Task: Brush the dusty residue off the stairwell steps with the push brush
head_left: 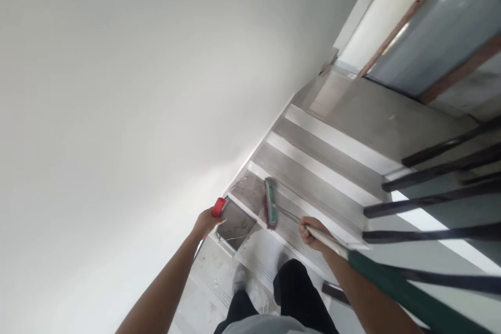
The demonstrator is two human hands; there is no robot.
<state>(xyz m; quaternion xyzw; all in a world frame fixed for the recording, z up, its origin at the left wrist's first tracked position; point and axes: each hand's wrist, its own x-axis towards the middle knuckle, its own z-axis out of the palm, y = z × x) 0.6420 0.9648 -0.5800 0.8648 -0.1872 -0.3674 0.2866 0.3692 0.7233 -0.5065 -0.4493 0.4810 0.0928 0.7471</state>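
My left hand (207, 223) is closed round the handle of a dustpan, and its red grip (218, 207) shows above my fingers. The dustpan (234, 223) has a grey pan with bits of debris in it and sits low on the stairs by the wall. My right hand (311, 232) is wrapped round the pale shaft of a broom. The broom's green head (271, 202) with reddish bristles rests on a step, just right of the pan. Its handle runs back past my right forearm, with a dark green sleeve (391, 284) on its upper part.
Pale steps (324, 164) with grooved edges lead down to a landing (376, 107). A plain white wall (136, 88) borders the left side. Dark railing bars (422, 203) line the right. My feet stand on the steps, one shoe (240, 277) near the dustpan.
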